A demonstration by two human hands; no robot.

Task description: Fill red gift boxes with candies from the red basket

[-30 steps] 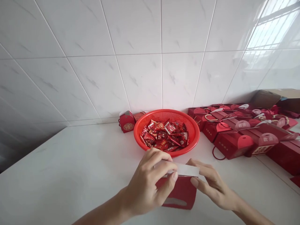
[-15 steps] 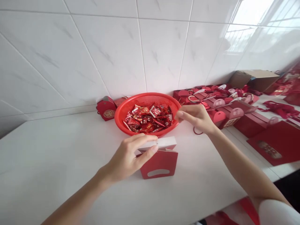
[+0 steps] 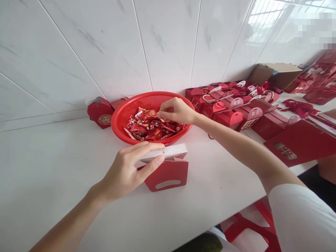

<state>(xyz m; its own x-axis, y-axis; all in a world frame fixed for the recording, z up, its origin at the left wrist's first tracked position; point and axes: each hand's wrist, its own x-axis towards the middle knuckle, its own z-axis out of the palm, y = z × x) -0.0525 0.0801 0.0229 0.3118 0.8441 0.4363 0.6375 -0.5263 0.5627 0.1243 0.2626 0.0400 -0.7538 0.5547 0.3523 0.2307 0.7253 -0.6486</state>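
Observation:
A red paper gift box [image 3: 168,173] with a white oval on its front stands open at the top on the white counter. My left hand [image 3: 128,168] lies over its left side, fingers along the raised back flap and thumb at the front edge, holding it. Behind the box is a red plastic basket [image 3: 119,122] of wrapped candies [image 3: 147,131]. Inside the basket, my right hand [image 3: 175,111] has thumb and forefinger pinched at a whitish wrapped candy, which the fingertips partly cover.
Left of the basket stands a small red box [image 3: 101,113] against the tiled wall. Many red gift boxes [image 3: 236,115] crowd the right side, with a cardboard box [image 3: 278,71] behind. Another person's hand [image 3: 332,115] shows at the right edge. A red stool [image 3: 249,227] is below the counter.
My right hand has moved left from the basket's right rim to the candies inside it. The left hand stays on the gift box. The view has tilted and shifted right.

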